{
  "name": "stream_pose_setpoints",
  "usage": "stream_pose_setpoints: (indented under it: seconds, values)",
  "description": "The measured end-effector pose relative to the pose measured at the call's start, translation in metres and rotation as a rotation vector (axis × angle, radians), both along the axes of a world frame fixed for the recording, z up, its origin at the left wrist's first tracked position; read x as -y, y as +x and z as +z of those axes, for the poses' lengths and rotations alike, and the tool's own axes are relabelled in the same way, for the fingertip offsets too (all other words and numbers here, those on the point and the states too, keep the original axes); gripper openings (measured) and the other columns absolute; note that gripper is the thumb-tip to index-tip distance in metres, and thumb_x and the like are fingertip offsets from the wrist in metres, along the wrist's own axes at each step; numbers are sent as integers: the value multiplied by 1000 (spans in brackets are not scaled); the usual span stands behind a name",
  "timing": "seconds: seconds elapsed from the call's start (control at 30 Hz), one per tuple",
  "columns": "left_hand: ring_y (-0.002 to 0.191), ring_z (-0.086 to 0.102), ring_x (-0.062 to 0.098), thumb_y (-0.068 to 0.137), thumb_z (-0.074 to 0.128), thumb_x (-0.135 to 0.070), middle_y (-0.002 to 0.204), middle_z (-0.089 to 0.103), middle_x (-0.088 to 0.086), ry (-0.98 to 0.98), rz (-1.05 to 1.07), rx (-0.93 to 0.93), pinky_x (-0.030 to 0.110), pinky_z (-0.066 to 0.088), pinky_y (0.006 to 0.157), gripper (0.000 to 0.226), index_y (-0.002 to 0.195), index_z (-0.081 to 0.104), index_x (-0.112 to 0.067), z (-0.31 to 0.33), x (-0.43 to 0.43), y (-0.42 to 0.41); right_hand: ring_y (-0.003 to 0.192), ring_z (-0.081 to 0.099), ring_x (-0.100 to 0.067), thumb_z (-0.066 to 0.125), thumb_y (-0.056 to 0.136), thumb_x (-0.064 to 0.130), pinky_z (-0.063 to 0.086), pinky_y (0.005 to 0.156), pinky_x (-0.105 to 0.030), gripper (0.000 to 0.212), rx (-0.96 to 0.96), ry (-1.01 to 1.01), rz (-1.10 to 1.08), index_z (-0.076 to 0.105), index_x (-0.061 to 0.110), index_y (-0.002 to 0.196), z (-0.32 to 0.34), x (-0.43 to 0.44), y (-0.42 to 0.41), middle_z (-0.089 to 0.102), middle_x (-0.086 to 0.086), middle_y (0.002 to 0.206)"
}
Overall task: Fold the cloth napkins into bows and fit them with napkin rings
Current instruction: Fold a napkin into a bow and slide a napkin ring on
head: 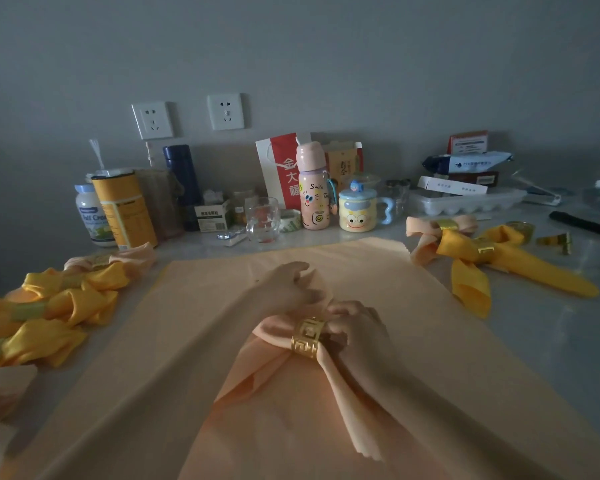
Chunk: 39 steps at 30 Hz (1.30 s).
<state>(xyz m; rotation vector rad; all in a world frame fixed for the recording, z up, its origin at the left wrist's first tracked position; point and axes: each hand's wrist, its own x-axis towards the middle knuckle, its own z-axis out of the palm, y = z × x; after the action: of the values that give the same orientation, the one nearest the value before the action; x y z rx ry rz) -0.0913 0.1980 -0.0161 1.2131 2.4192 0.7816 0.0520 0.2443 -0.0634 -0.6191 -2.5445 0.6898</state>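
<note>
From my remote seat I saw both hands meeting at the middle of the table. The left hand [284, 287] lay knuckles up, its fingers curled and pinching a fold of the peach napkin [291, 386] at 12 o'clock of the gold napkin ring [307, 337]. The right hand [359, 329] came in from 5 o'clock, fingers bent close together and gripping the cloth just at the ring's 3 o'clock side. The ring sat round the napkin's gathered waist, with the tails fanning toward me.

The napkin rested on a flat peach cloth [413, 306]. Finished yellow and peach bows [59, 306] were heaped at 9 o'clock, and two more bows [471, 251] lay at 2 o'clock beside a loose ring [555, 241]. A glass [262, 220], a pink bottle [312, 192] and a cartoon mug [357, 211] stood at 12 o'clock.

The right hand covered the bow's loop on that side, and I couldn't make out its thumb in the dim light.
</note>
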Motion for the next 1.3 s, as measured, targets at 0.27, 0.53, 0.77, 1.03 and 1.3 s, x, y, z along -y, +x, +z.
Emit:
stream_pose_setpoints:
  seconds: [0.27, 0.53, 0.77, 1.03, 1.3]
  values:
    - [84, 59, 29, 74, 60, -2, 80, 62, 10, 27, 4, -196, 38, 45, 74, 12, 74, 62, -14, -7, -2, 0, 107, 48, -21, 50, 86, 34, 34, 88, -23, 22, -44, -41, -98, 70, 30, 94, -3, -6, -3, 55, 4, 109]
    - [72, 53, 17, 74, 59, 2, 63, 55, -10, 121, 32, -193, 28, 42, 65, 35, 59, 56, -29, -5, 40, 8, 79, 56, -22, 54, 82, 39, 38, 68, -28, 32, -323, -160, -207, 50, 32, 51, 2, 0, 1, 53, 2, 71]
    - [75, 54, 13, 72, 69, 7, 77, 60, 4, 185, -139, -117, 15, 39, 63, 11, 79, 73, -1, 4, 53, 21, 90, 62, -17, 63, 81, 10, 45, 81, -31, 11, -288, -315, 18, 73, 5, 84, 12, 4, 15, 68, -8, 91]
    - [77, 51, 16, 67, 71, 12, 73, 53, -5, 251, -272, -221, 7, 34, 66, 14, 78, 71, 4, -2, 48, 15, 94, 59, -10, 68, 80, 8, 44, 86, -20, 14, -391, -347, -25, 75, 12, 91, 8, 5, 15, 62, 2, 100]
    - [99, 57, 29, 75, 67, 6, 101, 65, 17, 175, -291, -239, 18, 35, 72, 16, 91, 71, 2, -1, 48, 14, 90, 62, -11, 69, 79, 7, 46, 81, -20, 11, -391, -319, -40, 76, 12, 86, 10, 5, 14, 65, 2, 96]
